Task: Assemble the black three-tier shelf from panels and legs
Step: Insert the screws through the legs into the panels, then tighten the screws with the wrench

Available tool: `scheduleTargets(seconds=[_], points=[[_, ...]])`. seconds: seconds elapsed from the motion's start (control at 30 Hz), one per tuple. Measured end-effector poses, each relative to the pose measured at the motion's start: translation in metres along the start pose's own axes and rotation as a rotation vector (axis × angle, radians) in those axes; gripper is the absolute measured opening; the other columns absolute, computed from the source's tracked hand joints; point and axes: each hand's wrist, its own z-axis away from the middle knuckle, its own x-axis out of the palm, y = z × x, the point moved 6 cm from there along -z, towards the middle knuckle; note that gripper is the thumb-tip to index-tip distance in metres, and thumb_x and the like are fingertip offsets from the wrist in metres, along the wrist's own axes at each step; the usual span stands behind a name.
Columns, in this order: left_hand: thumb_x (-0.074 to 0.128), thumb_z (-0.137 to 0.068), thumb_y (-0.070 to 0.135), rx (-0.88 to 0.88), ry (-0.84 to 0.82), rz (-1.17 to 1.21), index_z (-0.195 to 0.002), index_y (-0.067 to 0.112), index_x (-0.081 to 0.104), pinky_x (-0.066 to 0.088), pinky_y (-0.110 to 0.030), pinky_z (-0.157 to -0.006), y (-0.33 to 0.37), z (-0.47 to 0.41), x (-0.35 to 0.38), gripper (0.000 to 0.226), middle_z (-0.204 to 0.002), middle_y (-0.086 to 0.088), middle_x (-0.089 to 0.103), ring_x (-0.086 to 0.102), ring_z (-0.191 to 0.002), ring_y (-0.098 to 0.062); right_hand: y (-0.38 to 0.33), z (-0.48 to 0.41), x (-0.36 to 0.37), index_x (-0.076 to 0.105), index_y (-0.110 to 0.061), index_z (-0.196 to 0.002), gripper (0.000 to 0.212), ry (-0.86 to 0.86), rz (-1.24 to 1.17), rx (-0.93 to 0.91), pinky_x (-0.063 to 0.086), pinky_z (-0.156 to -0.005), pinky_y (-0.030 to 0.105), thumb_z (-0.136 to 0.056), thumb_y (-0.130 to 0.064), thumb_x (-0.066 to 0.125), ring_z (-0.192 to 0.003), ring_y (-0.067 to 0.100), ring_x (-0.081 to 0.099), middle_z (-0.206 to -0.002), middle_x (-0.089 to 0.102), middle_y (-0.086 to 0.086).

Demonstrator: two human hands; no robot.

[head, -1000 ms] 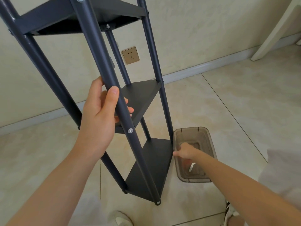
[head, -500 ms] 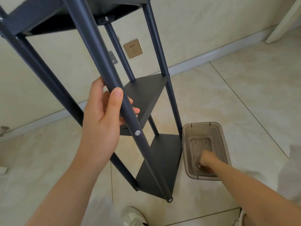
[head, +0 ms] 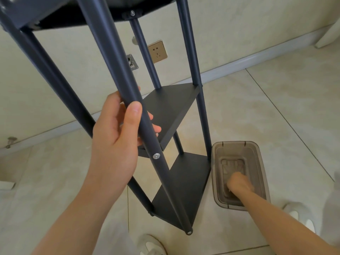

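The black three-tier shelf (head: 171,109) stands tilted on the tiled floor, its panels fixed between dark round legs. My left hand (head: 117,137) grips the nearest leg (head: 128,92) just above a silver screw head (head: 156,155), thumb across the front. My right hand (head: 238,184) reaches down into a smoky clear plastic bin (head: 261,173) beside the bottom panel (head: 184,184). Its fingers are blurred and curled at the bin's floor; what they hold is hidden.
A wall with a gold socket (head: 158,51) and a metal plate (head: 132,62) rises behind the shelf. A grey baseboard (head: 257,58) runs along the floor. My white shoes (head: 152,244) show at the bottom edge, and a white furniture leg (head: 327,36) stands at the far right.
The view shifted left and tilted down. My right hand went deeper into the bin, from its left edge to its floor. My left hand kept its grip on the leg.
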Motion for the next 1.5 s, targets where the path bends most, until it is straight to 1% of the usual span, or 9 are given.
scheduleTargets(seconds=[0.5,0.73,0.9,1.03,1.1,1.17,1.23,1.37,1.5], points=[[0.040,-0.099,0.045,-0.042,-0.011,0.050,-0.115,0.039,0.054,0.063,-0.034,-0.068,-0.001,0.001,-0.004,0.022,-0.090,0.006,0.069,0.075,-0.082,-0.019,0.000,-0.004,0.001,0.061,-0.004,-0.114,0.025,-0.097,-0.041,-0.127,0.054,-0.084,0.034,-0.100,-0.006,0.040,-0.097,0.027,0.063,-0.109,0.064,0.012],[0.041,-0.100,0.041,-0.056,-0.038,0.096,-0.110,0.032,0.055,0.063,-0.030,-0.066,-0.004,0.000,-0.006,0.019,-0.090,0.008,0.069,0.074,-0.080,-0.016,-0.014,0.008,-0.022,0.043,-0.001,-0.135,0.037,-0.005,-0.059,-0.163,0.048,-0.100,0.044,-0.103,-0.012,0.029,-0.114,0.035,0.058,-0.129,0.057,0.021],[0.036,-0.107,0.023,-0.044,-0.018,0.070,-0.104,0.023,0.050,0.061,-0.036,-0.067,-0.006,-0.002,-0.005,0.015,-0.076,0.001,0.063,0.066,-0.065,-0.014,-0.052,0.034,-0.097,0.037,-0.002,-0.139,0.041,0.178,-0.003,-0.342,0.051,-0.064,0.030,-0.099,-0.004,0.039,-0.072,0.016,0.057,-0.090,0.062,0.005],[0.033,-0.108,0.025,-0.019,0.028,0.036,-0.104,0.026,0.047,0.061,-0.046,-0.075,-0.004,-0.002,-0.009,0.014,-0.070,-0.005,0.058,0.061,-0.060,-0.017,-0.093,0.076,-0.181,0.040,0.003,-0.118,0.022,0.269,-0.056,-0.509,0.036,-0.045,0.022,-0.096,0.002,0.042,-0.058,0.015,0.048,-0.077,0.054,0.005],[0.035,-0.108,0.030,-0.031,0.020,0.056,-0.106,0.021,0.048,0.062,-0.044,-0.073,-0.003,-0.002,-0.011,0.015,-0.071,-0.005,0.058,0.062,-0.060,-0.016,-0.116,0.103,-0.215,0.043,0.003,-0.112,0.017,0.223,-0.031,-0.578,0.031,-0.044,0.022,-0.096,0.006,0.039,-0.061,0.019,0.047,-0.099,0.062,0.016],[0.037,-0.107,0.033,-0.047,0.010,0.057,-0.106,0.015,0.048,0.062,-0.040,-0.074,-0.003,-0.004,-0.014,0.021,-0.070,-0.003,0.058,0.065,-0.060,-0.015,-0.135,0.134,-0.241,0.049,-0.002,-0.107,0.015,0.173,0.024,-0.630,0.046,-0.056,0.026,-0.095,0.005,0.044,-0.073,0.026,0.058,-0.116,0.064,0.022],[0.038,-0.107,0.033,-0.061,0.010,0.059,-0.104,0.014,0.049,0.061,-0.032,-0.072,-0.003,-0.005,-0.016,0.022,-0.070,-0.001,0.059,0.067,-0.061,-0.015,-0.151,0.168,-0.263,0.061,-0.003,-0.108,0.015,0.141,0.024,-0.704,0.055,-0.068,0.026,-0.096,-0.001,0.052,-0.083,0.026,0.070,-0.107,0.071,0.016],[0.040,-0.106,0.035,-0.067,-0.023,0.132,-0.108,0.025,0.049,0.058,-0.027,-0.066,0.000,-0.004,-0.016,0.014,-0.070,0.005,0.055,0.060,-0.058,-0.014,-0.170,0.237,-0.297,0.067,-0.011,-0.088,0.020,0.122,-0.153,-0.879,0.041,-0.049,0.010,-0.100,-0.013,0.051,-0.063,0.012,0.072,-0.083,0.076,0.001],[0.037,-0.104,0.044,-0.082,-0.069,0.132,-0.103,0.024,0.046,0.053,-0.033,-0.066,0.001,0.001,-0.012,0.022,-0.066,0.006,0.051,0.052,-0.056,-0.014,-0.176,0.285,-0.307,0.069,-0.010,-0.079,0.026,0.068,-0.435,-1.020,0.045,-0.052,0.011,-0.100,-0.015,0.054,-0.054,0.010,0.064,-0.069,0.074,0.003]])
